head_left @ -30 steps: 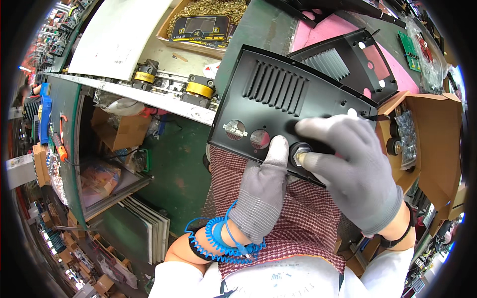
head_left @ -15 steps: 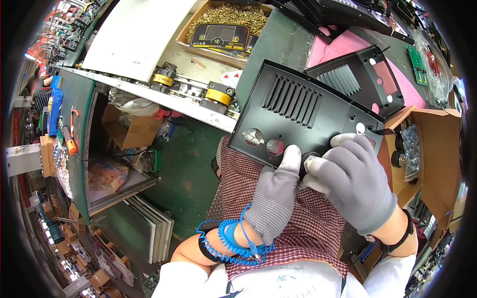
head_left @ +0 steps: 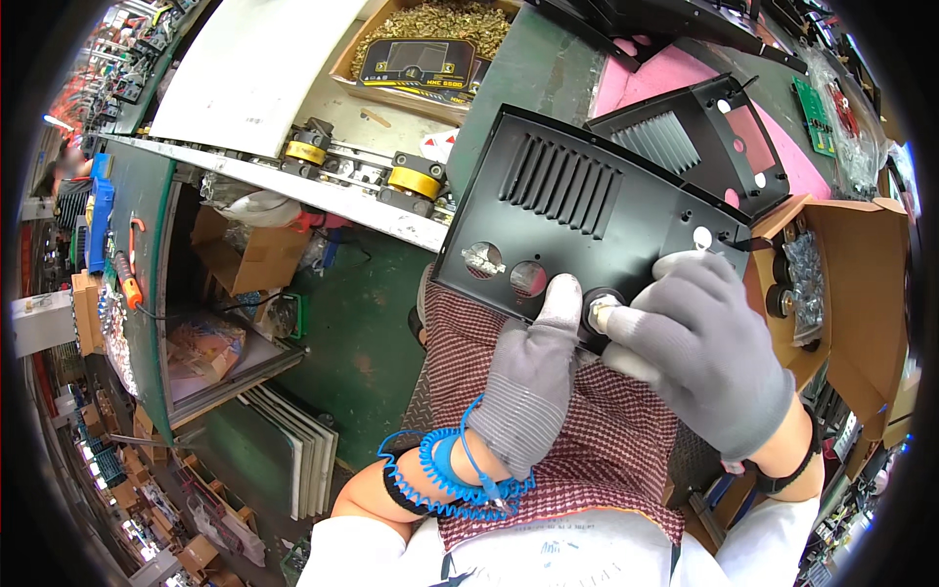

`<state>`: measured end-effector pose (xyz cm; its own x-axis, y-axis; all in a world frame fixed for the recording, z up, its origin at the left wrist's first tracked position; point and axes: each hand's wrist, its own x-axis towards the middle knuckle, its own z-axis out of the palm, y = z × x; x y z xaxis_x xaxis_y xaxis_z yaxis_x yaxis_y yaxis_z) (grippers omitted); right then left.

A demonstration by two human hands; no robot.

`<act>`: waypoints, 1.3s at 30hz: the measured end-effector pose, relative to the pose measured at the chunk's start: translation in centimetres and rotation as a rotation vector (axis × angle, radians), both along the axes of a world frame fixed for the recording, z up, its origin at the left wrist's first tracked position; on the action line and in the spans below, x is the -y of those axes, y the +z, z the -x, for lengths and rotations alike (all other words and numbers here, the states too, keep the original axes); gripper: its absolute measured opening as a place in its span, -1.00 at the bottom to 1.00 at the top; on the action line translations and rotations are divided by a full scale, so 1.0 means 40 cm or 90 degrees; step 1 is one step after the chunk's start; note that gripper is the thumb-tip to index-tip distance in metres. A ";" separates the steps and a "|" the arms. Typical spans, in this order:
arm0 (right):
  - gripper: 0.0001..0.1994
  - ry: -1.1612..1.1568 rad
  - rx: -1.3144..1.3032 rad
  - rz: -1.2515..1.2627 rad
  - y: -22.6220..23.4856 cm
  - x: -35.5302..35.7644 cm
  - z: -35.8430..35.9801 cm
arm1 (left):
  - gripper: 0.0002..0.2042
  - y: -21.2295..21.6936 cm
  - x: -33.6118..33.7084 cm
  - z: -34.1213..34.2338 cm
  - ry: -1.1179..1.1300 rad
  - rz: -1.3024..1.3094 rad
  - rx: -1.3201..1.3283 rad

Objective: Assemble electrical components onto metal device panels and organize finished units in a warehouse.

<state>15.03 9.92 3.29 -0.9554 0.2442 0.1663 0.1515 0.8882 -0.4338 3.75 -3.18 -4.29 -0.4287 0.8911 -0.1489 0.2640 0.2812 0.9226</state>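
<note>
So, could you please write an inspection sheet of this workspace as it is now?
Surface: green bench with pink foam mat.
Job's things: black vented panel held over the lap; round fitting in its third hole, two holes bare.
Clutter: second black panel, box of brass screws, cardboard box of parts, green circuit board.
Grippers: left hand steadies the panel edge; right hand fingers on the fitting; both gloved.
Cables: blue coiled wrist strap on the left wrist.
Surroundings: conveyor rail, shelves, green floor.
</note>
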 end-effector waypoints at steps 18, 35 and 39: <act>-0.68 -0.077 -0.095 0.149 0.007 0.009 0.032 | -0.55 0.011 -0.022 -0.015 0.121 0.049 0.207; -0.69 -0.146 -0.024 0.120 -0.015 0.054 0.016 | -0.73 0.031 -0.020 0.016 -0.047 -0.007 -0.032; -0.72 -0.243 -0.106 0.141 -0.023 0.074 0.016 | -0.69 0.034 -0.021 0.003 -0.041 0.014 0.034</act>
<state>14.38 6.97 2.37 -0.7552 0.6196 0.2139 0.3614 0.6658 -0.6528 3.61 -2.35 -2.94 -0.3613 0.9129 -0.1897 0.2333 0.2855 0.9295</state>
